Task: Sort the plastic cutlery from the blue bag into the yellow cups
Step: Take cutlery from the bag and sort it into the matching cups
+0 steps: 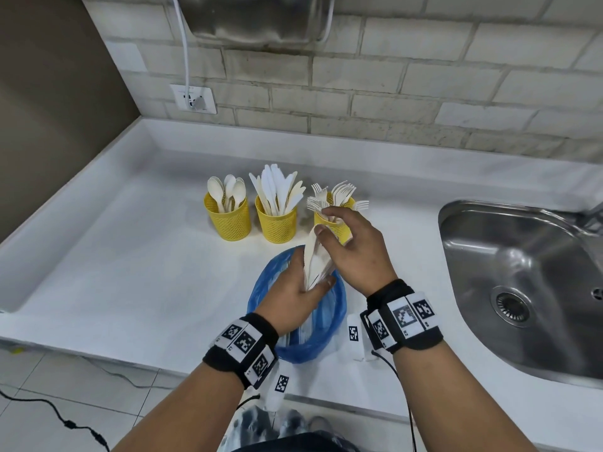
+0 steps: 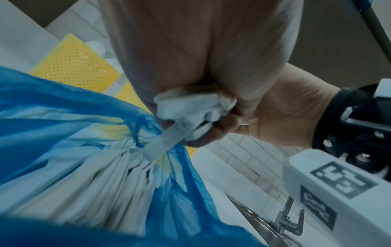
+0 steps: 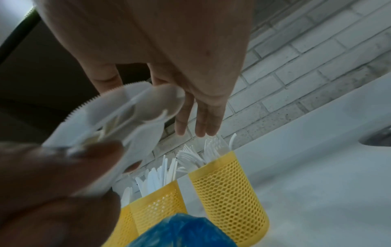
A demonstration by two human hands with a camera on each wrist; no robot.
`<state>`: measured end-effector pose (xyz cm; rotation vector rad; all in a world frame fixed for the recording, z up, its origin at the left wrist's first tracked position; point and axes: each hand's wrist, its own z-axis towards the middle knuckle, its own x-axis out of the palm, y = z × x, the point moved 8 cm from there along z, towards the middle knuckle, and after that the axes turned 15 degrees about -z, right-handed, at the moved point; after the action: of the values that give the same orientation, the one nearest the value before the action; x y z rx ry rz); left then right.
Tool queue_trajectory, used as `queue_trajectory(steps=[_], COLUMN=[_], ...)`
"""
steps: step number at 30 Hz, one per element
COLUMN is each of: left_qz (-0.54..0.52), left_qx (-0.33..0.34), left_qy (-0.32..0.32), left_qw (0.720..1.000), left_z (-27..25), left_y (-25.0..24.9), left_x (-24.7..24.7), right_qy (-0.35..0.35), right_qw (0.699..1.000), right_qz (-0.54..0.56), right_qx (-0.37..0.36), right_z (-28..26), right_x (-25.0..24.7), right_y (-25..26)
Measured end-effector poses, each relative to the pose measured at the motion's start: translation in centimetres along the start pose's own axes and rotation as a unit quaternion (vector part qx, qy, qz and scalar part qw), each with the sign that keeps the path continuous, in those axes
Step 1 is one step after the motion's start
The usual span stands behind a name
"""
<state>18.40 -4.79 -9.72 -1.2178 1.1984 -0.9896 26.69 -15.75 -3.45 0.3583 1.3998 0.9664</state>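
Three yellow mesh cups stand in a row on the white counter: spoons [image 1: 228,216], knives [image 1: 276,223] and forks [image 1: 332,225]. In front of them lies the open blue bag [image 1: 293,340], with more white cutlery [image 2: 95,175] inside. My left hand [image 1: 310,282] grips a bundle of white cutlery [image 1: 313,259] by its lower ends [image 2: 190,107], upright above the bag. My right hand [image 1: 326,221] hovers over the bundle's top with its thumb touching it. Its other fingers [image 3: 198,132] reach straight out over the forks cup [image 3: 228,192]. A serrated knife and a spoon show in the bundle [image 3: 118,117].
A steel sink [image 1: 522,288] is set into the counter at the right, its tap [image 2: 289,217] behind it. A brick wall with a socket [image 1: 194,99] and cable runs along the back. The counter's front edge lies just under my wrists.
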Motion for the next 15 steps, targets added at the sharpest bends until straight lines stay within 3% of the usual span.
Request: queue_trajectory(steps=[4,8,15], left_qz=[0.012,0.022,0.085], left_qx=[0.004,0.022,0.067], left_qy=[-0.008,-0.019,-0.040], left_qw=[1.000,0.999,0.993], left_z=[0.1,0.6,0.7], left_y=[-0.7,-1.4,-2.9], left_x=[0.1,0.0,0.0], right_qy=[0.022,0.047,-0.051], right_qw=[0.998,0.997,0.998], right_qz=[0.060,0.069,0.009], right_qx=[0.030,-0.005,-0.018], right_z=[0.1,0.1,-0.4], right_x=[-0.4,-0.1,-1.1], right_y=[0.1,1.7,4.2])
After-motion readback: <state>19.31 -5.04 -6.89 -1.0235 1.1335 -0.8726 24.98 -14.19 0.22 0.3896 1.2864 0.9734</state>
